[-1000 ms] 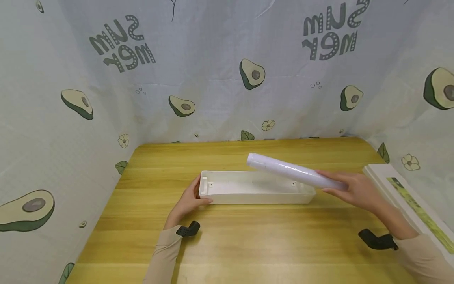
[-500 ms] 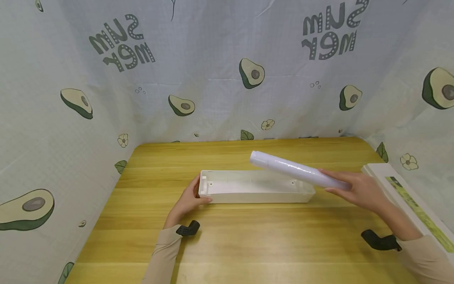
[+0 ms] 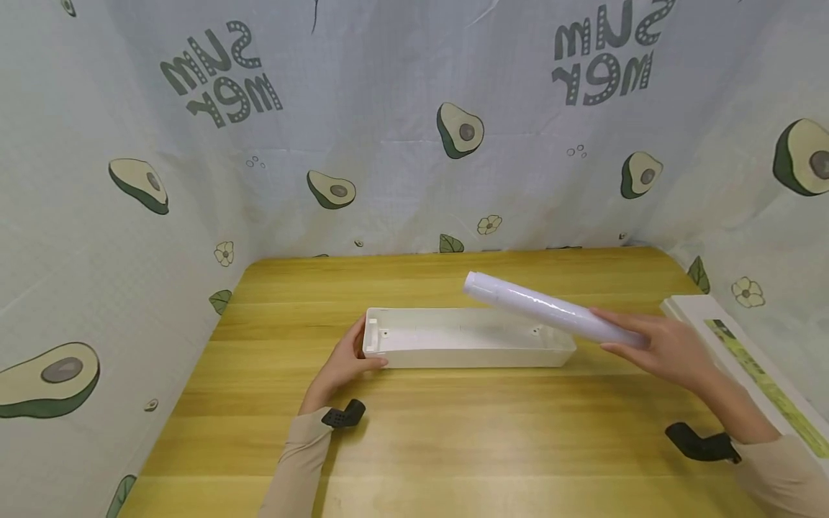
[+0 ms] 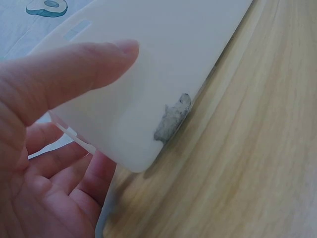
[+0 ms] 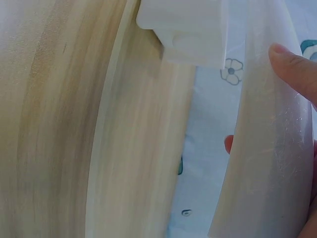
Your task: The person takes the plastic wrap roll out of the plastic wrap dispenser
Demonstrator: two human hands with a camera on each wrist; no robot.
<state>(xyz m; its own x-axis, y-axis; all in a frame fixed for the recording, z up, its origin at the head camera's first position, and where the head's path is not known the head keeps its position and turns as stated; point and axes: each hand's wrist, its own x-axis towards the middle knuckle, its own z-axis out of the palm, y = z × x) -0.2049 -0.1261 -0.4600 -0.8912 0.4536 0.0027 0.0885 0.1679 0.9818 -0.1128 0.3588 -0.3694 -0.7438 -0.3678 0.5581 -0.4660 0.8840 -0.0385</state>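
A long white open-topped plastic box (image 3: 466,357) sits on the wooden table. At its left end my left hand (image 3: 345,360) holds it, thumb against the front wall and fingers round the end. The left wrist view shows a grey smudged patch (image 4: 173,119) low on the box's outer wall. My right hand (image 3: 667,349) grips the right end of a roll of cling film (image 3: 550,309), thumb on its near side. The glossy roll slants over the right part of the box, its free end higher. In the right wrist view the roll (image 5: 267,148) stands beside the box's corner (image 5: 193,29).
A long white piece with a yellow-green label (image 3: 764,374) lies along the table's right side, just beyond my right forearm. Printed cloth (image 3: 388,158) hangs behind the table (image 3: 453,446) and on both sides. Each wrist wears a black camera mount (image 3: 702,442).
My right hand and the cling film roll have shifted slightly to the right. The left hand and the box keep their places.
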